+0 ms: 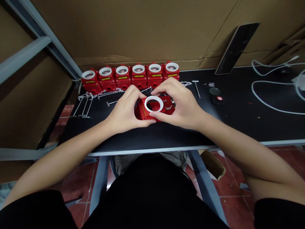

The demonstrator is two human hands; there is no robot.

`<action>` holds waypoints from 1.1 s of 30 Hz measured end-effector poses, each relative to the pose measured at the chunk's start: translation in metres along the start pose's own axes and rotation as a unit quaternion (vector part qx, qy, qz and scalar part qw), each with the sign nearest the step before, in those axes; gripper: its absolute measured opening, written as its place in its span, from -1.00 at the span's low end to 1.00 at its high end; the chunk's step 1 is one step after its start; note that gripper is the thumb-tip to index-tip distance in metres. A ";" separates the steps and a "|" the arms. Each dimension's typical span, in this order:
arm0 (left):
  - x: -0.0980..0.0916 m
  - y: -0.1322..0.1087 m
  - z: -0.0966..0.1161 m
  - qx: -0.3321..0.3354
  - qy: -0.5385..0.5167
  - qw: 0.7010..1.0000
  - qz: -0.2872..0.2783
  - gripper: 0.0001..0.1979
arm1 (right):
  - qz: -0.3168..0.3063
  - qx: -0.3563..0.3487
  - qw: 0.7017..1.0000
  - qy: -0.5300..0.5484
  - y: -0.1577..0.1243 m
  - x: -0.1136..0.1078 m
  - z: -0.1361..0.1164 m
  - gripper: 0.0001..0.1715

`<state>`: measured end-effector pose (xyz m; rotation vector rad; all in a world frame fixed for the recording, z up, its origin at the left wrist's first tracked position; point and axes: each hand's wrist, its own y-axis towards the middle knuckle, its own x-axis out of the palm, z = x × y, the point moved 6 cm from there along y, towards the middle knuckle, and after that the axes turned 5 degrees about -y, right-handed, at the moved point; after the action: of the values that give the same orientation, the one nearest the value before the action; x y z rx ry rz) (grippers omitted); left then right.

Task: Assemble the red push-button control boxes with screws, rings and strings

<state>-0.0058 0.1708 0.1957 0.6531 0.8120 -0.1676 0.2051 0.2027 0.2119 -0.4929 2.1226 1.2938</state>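
Observation:
A red box (pixel 145 112) with a white ring (pixel 154 104) on its top sits on the black table (pixel 166 133) between my hands. My left hand (pixel 126 111) is closed around the box's left side, thumb under its front edge. From the right, my right hand (pixel 182 103) grips the same box, its fingertips pinching the white ring's rim. A grey round part (pixel 168 106) shows on the box beside the ring.
Several finished red boxes with white rings (pixel 130 76) stand in a row at the back against cardboard. Metal pins with white cords (pixel 85 103) lie at the left. A small black and red part (pixel 217 97), a leaning dark tablet (pixel 235 47) and white cables (pixel 269 95) are at the right.

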 end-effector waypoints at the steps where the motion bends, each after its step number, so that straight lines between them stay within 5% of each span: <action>1: 0.000 0.000 0.000 -0.003 0.000 1.000 0.001 -0.33 | 0.001 0.006 1.000 0.002 0.000 0.000 0.001 -0.48; 19: -0.001 -0.002 0.000 -0.002 -0.022 0.999 0.024 -0.31 | 0.026 0.108 0.989 0.102 0.000 -0.003 0.011 -0.12; 33: -0.003 -0.004 0.007 0.044 -0.079 0.996 0.013 -0.29 | -0.026 0.091 0.980 0.175 0.000 -0.008 0.010 -0.26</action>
<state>-0.0046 0.1634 0.1995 0.7230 0.6475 -0.2291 0.2138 0.2117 0.2138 -0.7359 2.4700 1.0271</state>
